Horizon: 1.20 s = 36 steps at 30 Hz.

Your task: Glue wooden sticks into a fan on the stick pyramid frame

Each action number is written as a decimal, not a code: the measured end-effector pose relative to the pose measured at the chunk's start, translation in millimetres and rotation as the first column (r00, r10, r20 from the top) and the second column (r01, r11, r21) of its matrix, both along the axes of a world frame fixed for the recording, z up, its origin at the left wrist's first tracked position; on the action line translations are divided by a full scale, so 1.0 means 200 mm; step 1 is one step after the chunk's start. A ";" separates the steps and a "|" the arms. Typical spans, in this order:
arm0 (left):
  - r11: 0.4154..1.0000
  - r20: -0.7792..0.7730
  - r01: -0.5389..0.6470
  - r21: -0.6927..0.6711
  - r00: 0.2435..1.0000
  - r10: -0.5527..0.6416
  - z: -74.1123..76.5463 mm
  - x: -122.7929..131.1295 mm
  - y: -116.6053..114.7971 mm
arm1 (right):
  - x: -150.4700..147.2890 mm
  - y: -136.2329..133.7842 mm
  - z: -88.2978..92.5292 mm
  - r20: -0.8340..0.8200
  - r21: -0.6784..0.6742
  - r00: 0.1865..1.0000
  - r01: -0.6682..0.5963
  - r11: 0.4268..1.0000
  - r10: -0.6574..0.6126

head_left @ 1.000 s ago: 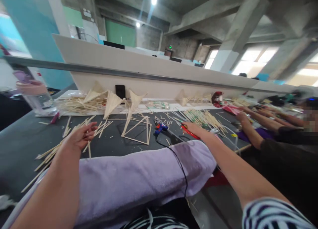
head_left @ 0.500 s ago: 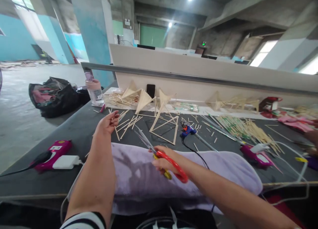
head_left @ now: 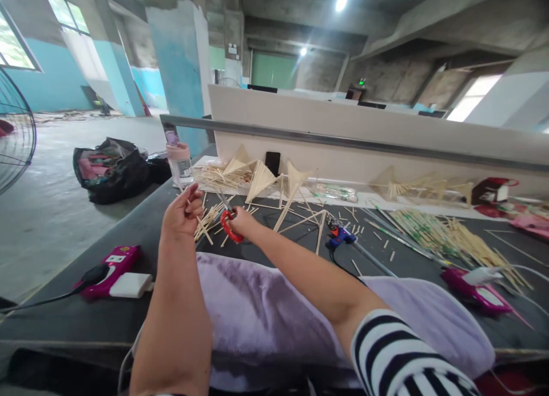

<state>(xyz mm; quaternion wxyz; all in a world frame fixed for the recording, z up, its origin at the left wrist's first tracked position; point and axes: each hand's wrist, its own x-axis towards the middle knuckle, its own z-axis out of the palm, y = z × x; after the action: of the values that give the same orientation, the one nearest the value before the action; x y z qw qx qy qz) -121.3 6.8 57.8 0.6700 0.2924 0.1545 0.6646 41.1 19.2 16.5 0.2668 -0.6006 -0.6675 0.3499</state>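
Observation:
My left hand (head_left: pixel 182 212) is raised over the dark table (head_left: pixel 77 304), its fingers pinched on a thin bamboo stick (head_left: pixel 198 222). Just to its right, my right hand (head_left: pixel 242 220) is closed on red-handled scissors (head_left: pixel 228 225), whose blades point up and left toward that stick. Loose sticks (head_left: pixel 212 217) lie scattered under both hands. Behind my right hand stands a stick frame shaped like a pyramid (head_left: pixel 300 213). My forearms rest across a lilac pillow (head_left: pixel 266 321).
A blue glue gun (head_left: pixel 341 234) with a black cord lies right of the frame. A pink device (head_left: pixel 112 262) with a white charger lies at the left, another pink one (head_left: pixel 476 284) at the right. A water bottle (head_left: pixel 179 164), fan-shaped stick pieces (head_left: pixel 259 178) and a stick pile (head_left: pixel 446 236) line the back.
My right hand carried the scissors from the right side across the pillow to the left hand. The left hand now pinches a stick. My view swung left.

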 end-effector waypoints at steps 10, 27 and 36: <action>0.996 -0.123 0.038 -0.078 0.991 -0.047 -0.04 0.08 0.06 | -0.09 0.08 -0.07 0.362 0.086 0.906 -0.269 0.959 0.222; 0.956 -0.447 0.292 0.010 0.857 -0.257 -0.18 0.66 -0.04 | 0.58 -0.50 -0.02 -0.482 0.224 0.871 0.018 0.974 0.094; 0.989 -0.818 0.138 0.058 0.575 -0.032 -0.44 0.81 0.07 | 1.06 -0.50 0.13 -0.866 0.349 0.496 0.692 0.632 -0.065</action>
<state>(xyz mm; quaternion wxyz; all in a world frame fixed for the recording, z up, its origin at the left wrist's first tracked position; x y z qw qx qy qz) 39.8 21.7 -29.4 0.5374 0.6098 0.3918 0.4311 252.7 -81.2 41.7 0.8024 -0.3844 -0.3887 0.2393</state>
